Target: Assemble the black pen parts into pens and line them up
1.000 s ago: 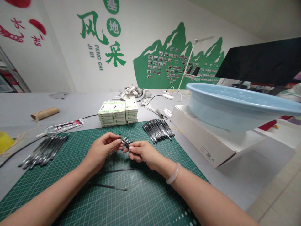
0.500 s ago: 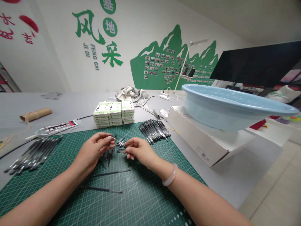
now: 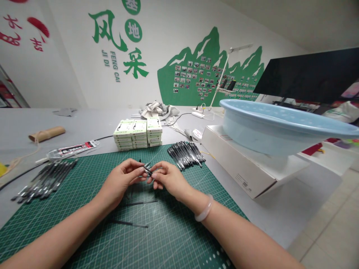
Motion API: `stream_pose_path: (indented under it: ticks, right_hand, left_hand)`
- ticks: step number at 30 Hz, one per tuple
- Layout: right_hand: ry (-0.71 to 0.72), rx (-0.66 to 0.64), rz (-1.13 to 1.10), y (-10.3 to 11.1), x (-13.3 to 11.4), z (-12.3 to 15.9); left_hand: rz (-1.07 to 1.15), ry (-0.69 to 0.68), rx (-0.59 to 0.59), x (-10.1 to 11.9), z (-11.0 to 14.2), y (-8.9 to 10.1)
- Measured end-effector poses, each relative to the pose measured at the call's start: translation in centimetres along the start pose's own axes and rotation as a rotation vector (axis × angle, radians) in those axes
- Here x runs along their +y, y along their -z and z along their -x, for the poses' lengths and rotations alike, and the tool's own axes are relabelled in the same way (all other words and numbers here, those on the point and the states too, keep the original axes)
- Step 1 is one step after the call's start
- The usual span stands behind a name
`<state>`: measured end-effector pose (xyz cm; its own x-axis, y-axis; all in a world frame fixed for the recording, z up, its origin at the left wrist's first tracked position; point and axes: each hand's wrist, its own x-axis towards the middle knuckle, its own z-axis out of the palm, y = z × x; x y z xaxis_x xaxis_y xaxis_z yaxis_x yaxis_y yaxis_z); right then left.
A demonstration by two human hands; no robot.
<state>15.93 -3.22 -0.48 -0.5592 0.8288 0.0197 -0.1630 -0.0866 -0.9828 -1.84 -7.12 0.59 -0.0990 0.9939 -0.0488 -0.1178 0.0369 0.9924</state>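
Over the green cutting mat (image 3: 179, 231), my left hand (image 3: 125, 177) and my right hand (image 3: 167, 178) meet, both with closed fingertips. Between them they pinch a small dark pen part (image 3: 148, 171); fingers cover much of it, so I cannot tell which part. Small silver pointed pieces (image 3: 147, 164) lie just behind the fingertips. Below my hands, two thin dark pen refills (image 3: 140, 203) (image 3: 130, 224) rest on the mat. To the right is a row of black pens (image 3: 186, 154). A pile of clear pen barrels with dark ends (image 3: 47, 180) lies at the left.
Stacked white-green boxes (image 3: 137, 134) stand behind the mat. A blue basin (image 3: 252, 130) sits on a white carton (image 3: 238, 164) at right. Left are a plastic packet (image 3: 73, 149) and a bamboo-like tube (image 3: 47, 133). Crumpled cloth (image 3: 159, 110) and a power strip (image 3: 198, 114) lie behind.
Half a second ago my hands were apart, each with a small piece at the fingertips. They have come together again. The view has shifted slightly.
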Motion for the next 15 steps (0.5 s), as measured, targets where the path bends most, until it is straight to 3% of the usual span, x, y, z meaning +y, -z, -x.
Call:
stream_pose_path:
  ticks: [10,15]
  right_hand:
    - [-0.121,-0.063,-0.271,0.00,0.22,0.03]
    - [-0.121,-0.082,-0.251,-0.09,-0.02,0.00]
  left_hand:
    - [-0.036,-0.020,-0.062,0.15,-0.06,0.31]
    - [0.047,0.022,-0.036,-0.04,-0.31,0.12]
